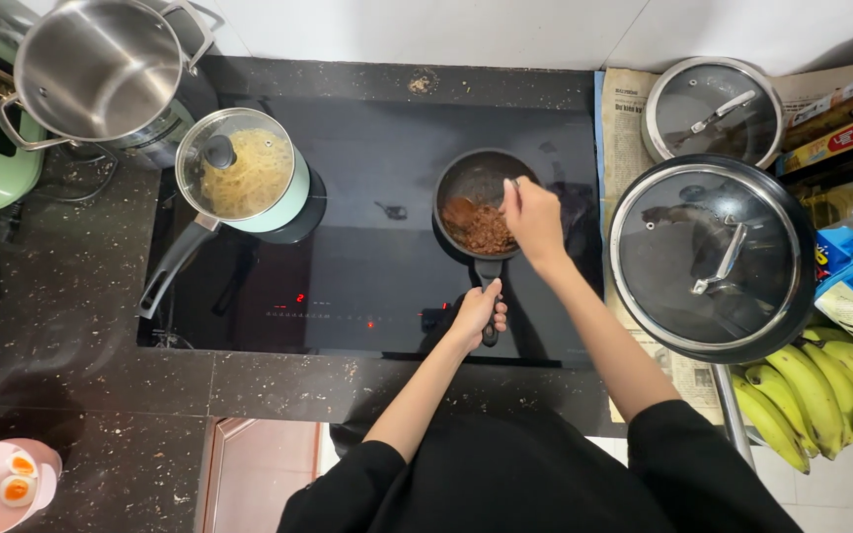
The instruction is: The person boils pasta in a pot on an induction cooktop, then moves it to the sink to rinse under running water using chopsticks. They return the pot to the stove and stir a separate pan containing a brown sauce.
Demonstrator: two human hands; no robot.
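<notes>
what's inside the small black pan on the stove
The small black pan holds brown minced food heaped on its near side; the far side looks bare. The right hand covers the pan's right edge.

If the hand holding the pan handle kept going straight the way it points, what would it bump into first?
Probably the small black pan itself: the left hand grips its handle, pointing up along it toward the brown minced food.

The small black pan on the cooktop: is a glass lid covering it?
No. The small black pan is uncovered, its brown minced food exposed, while the left hand grips its handle and the right hand reaches into it.
</notes>
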